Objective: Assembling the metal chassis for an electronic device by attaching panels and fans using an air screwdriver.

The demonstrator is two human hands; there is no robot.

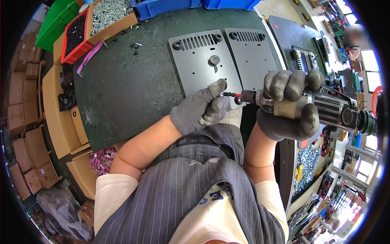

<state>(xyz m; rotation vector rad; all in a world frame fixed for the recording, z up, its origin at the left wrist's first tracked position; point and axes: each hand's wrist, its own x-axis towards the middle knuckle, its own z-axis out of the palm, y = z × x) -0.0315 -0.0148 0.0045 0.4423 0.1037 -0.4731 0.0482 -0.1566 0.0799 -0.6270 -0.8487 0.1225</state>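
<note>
My right hand (pixel 290 101), in a dark grey glove, wraps round a black power screwdriver (pixel 325 106) held level, its bit pointing left. At the tip of the red-banded bit (pixel 232 94) sits a small silver screw (pixel 222 94). My left hand (pixel 203 103), gloved too, has thumb and fingers closed round that screw at the bit's end. Beneath both hands lies a grey slotted metal plate (pixel 199 61) with round black feet and a dark round knob (pixel 214 60) on it. A second such plate (pixel 254 57) lies just right of it.
Beyond the dark green worktop (pixel 126 93) stand a carton of silver screws (pixel 109 16), a red bin of black screws (pixel 76 36) and blue bins (pixel 166 7). A purple strip (pixel 91 57) and loose screws (pixel 136 49) lie at the back left. Another person (pixel 355 40) is at far right.
</note>
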